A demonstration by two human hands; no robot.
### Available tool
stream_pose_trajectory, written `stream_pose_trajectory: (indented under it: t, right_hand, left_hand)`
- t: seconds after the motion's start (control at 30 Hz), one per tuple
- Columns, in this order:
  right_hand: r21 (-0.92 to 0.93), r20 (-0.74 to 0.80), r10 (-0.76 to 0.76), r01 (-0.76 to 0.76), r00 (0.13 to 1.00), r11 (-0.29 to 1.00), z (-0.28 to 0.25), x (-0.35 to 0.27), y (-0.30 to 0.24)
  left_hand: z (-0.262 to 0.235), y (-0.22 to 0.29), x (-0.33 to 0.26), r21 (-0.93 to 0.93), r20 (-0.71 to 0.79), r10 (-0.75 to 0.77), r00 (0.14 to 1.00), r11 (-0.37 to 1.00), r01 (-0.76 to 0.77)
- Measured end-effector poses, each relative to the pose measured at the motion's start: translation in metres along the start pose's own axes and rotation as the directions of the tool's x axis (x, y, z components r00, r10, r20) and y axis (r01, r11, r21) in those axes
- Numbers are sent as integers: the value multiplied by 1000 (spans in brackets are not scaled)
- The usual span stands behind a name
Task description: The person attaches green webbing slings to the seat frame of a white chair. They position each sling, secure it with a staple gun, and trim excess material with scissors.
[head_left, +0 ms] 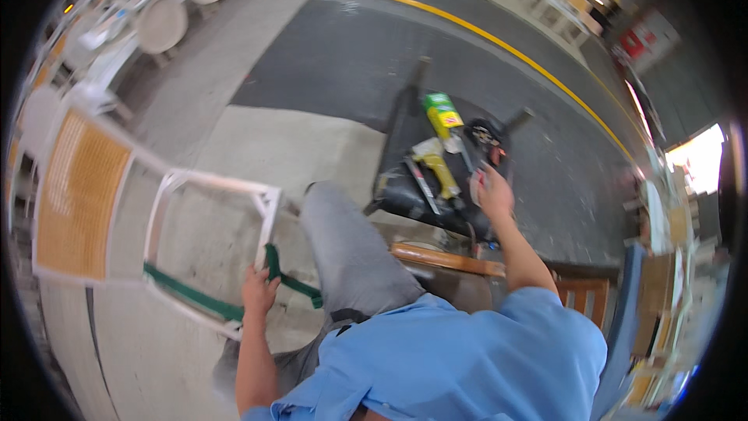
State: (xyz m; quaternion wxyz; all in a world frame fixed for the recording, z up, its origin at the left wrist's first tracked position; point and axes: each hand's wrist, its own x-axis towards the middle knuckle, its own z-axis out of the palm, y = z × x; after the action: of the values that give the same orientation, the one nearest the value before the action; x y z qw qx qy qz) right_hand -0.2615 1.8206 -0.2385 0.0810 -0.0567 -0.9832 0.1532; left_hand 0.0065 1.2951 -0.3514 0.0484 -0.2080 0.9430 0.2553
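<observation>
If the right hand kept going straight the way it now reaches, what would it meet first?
The right hand reaches up and away over the dark tool tray. Straight on lies the dark round-headed tool just beyond its fingers, beside the yellow power tool. Depth is unclear, so it may already be touching it.

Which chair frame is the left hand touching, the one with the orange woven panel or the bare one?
The bare white frame: the left hand grips green strap at its edge. The orange-panel frame lies farther left, untouched.

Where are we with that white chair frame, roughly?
Done: green strap lies along the white metal chair frame. In hand: left hand grips strap and frame; right hand reaches the black tool tray. Left: seat opening uncovered.
</observation>
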Motion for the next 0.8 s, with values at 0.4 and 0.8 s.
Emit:
stream_pose_trajectory:
  t: [0.4, 0.8]
  right_hand:
    - [-120, 121, -107, 121, 987, 985, 17, -8, 20]
    - [795, 330, -665, 183, 670, 579, 60, -28, -262]
  left_hand:
    - [2, -1, -84, 4, 105, -334, 937, 942, 335]
    - [-89, 54, -74, -882, 17, -441, 897, 416, 222]
